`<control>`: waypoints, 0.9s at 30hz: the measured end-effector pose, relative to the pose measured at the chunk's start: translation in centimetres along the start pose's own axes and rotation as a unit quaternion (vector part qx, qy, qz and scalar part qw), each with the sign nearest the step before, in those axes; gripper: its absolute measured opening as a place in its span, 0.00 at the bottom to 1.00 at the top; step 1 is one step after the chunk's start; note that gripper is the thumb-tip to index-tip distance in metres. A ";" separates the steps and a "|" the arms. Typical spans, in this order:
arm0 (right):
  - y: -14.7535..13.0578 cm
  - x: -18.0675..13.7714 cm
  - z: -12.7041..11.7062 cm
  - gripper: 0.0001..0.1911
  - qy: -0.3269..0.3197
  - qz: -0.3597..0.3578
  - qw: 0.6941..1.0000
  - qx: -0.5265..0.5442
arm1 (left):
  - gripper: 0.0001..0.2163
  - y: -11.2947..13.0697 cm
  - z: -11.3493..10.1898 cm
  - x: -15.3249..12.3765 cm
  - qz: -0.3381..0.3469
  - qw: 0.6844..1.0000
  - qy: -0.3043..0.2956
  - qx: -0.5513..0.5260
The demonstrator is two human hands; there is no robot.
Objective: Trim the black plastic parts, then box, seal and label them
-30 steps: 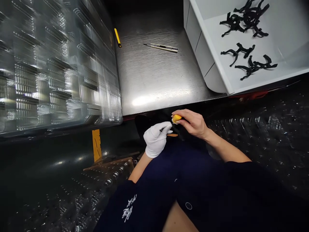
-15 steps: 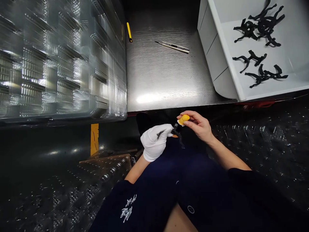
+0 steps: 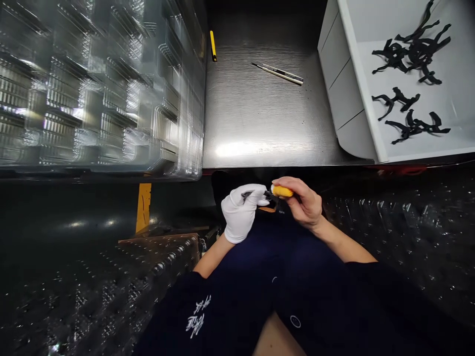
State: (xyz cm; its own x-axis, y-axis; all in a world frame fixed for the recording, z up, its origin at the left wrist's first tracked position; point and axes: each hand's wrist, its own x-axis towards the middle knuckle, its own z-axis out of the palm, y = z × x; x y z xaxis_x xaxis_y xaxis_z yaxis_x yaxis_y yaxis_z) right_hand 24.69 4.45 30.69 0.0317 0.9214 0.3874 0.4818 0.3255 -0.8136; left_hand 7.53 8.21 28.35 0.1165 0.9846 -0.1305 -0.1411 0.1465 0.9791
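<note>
My left hand (image 3: 241, 210), in a white glove, is closed on a thin black plastic part, mostly hidden by the fingers. A dark end of this black part (image 3: 269, 196) sticks out to the right. Bare, my right hand (image 3: 302, 200) grips a short, rounded yellow piece with a white end (image 3: 283, 191), held between thumb and fingers. Its white end faces the black part, close to my left fingertips; whether the two touch I cannot tell. Both hands are in front of my dark shirt, just below the bench edge.
Clear plastic trays (image 3: 163, 123) are stacked at the left of the metal bench (image 3: 260, 118). A yellow cutter-like tool (image 3: 213, 46) and slim pen-like tools (image 3: 278, 72) lie farther back. At right, a white bin (image 3: 419, 151) holds several branched black parts (image 3: 426, 52).
The yellow piece has turned from upright to lying sideways, its white end now towards my left hand. The black part's dangling thin end no longer shows clearly. The view has shifted slightly.
</note>
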 end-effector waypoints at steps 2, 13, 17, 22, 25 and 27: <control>0.6 0.1 0.1 0.17 0.027 0.014 0.998 -0.060 | 0.13 -0.2 0.6 0.1 -0.065 0.996 0.020 -0.060; 0.8 0.1 0.0 0.20 0.065 -0.030 0.988 -0.137 | 0.14 -0.4 1.9 0.7 -0.154 0.969 0.040 -0.190; 0.5 0.3 -0.1 0.23 0.026 -0.099 0.987 -0.123 | 0.13 -1.0 2.3 0.9 -0.157 0.970 0.040 -0.181; 0.6 0.7 -0.7 0.18 0.029 -0.053 0.985 -0.164 | 0.16 -1.5 2.1 0.6 -0.150 0.981 0.022 -0.119; 0.4 0.8 -1.3 0.17 -0.018 -0.051 0.991 -0.125 | 0.16 -1.4 1.6 0.4 -0.101 0.994 0.003 -0.051; 0.3 0.9 -1.8 0.16 -0.054 -0.052 0.988 -0.135 | 0.13 -1.2 1.3 0.3 -0.047 0.999 -0.028 0.000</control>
State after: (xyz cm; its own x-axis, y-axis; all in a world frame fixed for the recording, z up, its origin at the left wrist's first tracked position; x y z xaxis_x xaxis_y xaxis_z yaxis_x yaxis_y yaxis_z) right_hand 26.44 5.05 31.58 -0.1176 0.9078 0.4025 0.6939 0.3651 -0.6207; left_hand 8.99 8.20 27.33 0.1832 0.9599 -0.2122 -0.1274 0.2372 0.9631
